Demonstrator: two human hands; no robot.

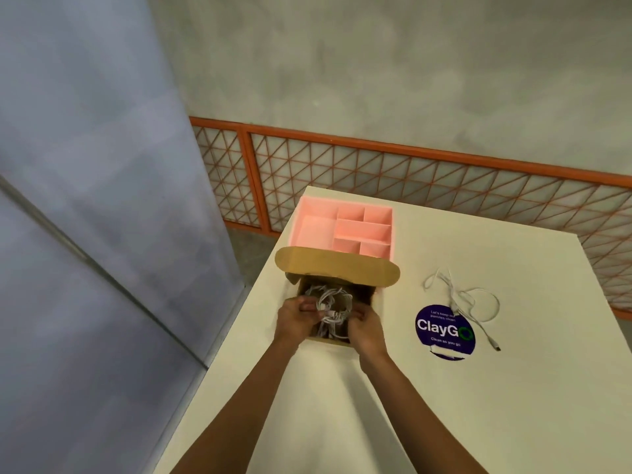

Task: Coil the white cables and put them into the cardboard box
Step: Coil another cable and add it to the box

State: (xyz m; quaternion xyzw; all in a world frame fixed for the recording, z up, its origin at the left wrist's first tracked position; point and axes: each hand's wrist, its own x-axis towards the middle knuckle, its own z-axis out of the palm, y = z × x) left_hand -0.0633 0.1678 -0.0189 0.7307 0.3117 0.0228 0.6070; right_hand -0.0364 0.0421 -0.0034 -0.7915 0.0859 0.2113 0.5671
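Your left hand (295, 319) and right hand (364, 328) both pinch the coiled white cable (333, 307) inside the open cardboard box (337, 266). A loose white cable (461, 299) lies right on the bench (478, 405).

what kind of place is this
Probably a shared workplace pantry or break area: the round ClayGo sticker on the white table asks people to keep pantries clean, and an orange lattice railing runs along a bare concrete wall.

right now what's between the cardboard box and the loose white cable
In the head view, only bare table and the blue ClayGo sticker, which lies partly under the loose white cable.
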